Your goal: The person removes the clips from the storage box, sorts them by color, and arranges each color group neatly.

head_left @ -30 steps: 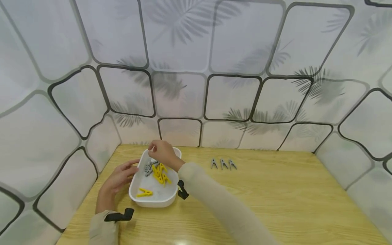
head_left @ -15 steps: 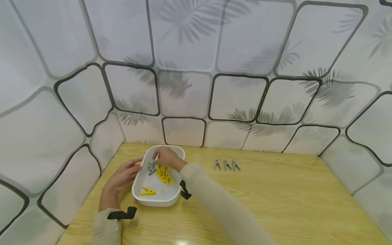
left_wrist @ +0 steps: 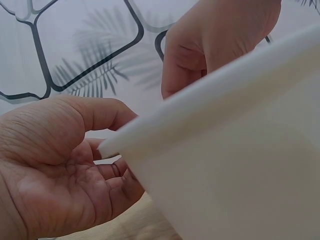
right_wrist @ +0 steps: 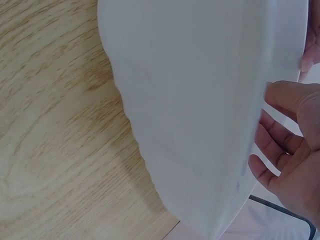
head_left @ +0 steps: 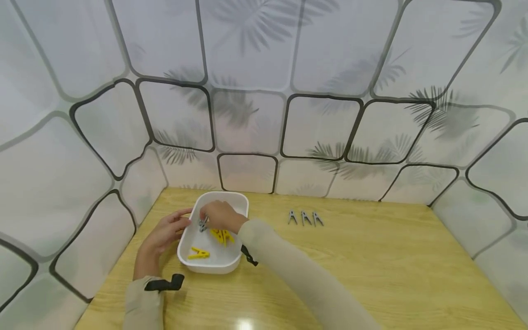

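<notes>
In the head view a white plastic tub [head_left: 211, 267] stands at the left of the table. My left hand [head_left: 162, 233] holds its left rim; the left wrist view has the thumb over the rim and the other fingers curled below it. My right hand [head_left: 221, 215] reaches down inside the tub, fingers bent, at the grey clothespins [head_left: 202, 226]. Its fingertips are hidden by the hand and the rim, so a grip cannot be made out. Beneath that hand lie several yellow clothespins [head_left: 223, 236], partly covered. A single yellow clothespin [head_left: 199, 253] lies near the tub's front.
Three grey clothespins stand in a row right of the tub: the left one [head_left: 292, 217], the middle one [head_left: 305, 217] and the right one [head_left: 317, 218]. Patterned walls [head_left: 251, 123] enclose the wooden table [head_left: 350, 256] at the back and left.
My right hand has lowered from above the tub's back edge into the tub, then shifted slightly left over the grey clothespins. My left hand has stayed on the rim. The head view has shifted a little.
</notes>
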A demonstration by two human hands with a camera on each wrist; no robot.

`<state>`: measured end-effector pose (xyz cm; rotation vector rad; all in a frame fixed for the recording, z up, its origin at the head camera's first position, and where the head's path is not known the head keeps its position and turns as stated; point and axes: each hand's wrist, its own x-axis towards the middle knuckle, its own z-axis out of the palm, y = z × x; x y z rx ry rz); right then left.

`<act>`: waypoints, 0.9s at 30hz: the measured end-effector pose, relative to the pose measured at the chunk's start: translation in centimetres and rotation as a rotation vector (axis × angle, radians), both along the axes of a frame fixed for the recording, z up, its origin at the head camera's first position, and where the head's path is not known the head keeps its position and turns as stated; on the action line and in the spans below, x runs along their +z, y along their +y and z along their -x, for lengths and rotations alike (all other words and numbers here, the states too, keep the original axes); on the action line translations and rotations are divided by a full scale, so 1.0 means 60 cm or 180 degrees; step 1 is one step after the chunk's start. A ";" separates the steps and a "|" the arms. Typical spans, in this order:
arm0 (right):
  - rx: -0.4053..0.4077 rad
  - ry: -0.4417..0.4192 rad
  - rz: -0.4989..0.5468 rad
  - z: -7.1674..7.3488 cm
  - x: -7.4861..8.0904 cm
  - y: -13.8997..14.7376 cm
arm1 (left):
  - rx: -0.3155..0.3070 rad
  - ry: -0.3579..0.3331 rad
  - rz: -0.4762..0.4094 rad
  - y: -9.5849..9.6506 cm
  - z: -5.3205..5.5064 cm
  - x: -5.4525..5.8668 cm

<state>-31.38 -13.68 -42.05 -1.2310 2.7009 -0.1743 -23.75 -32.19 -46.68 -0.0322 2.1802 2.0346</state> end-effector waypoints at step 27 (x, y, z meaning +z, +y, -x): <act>0.0193 0.0543 -0.0447 0.001 -0.025 -0.002 | 0.0023 -0.0022 0.0010 -0.002 0.001 0.000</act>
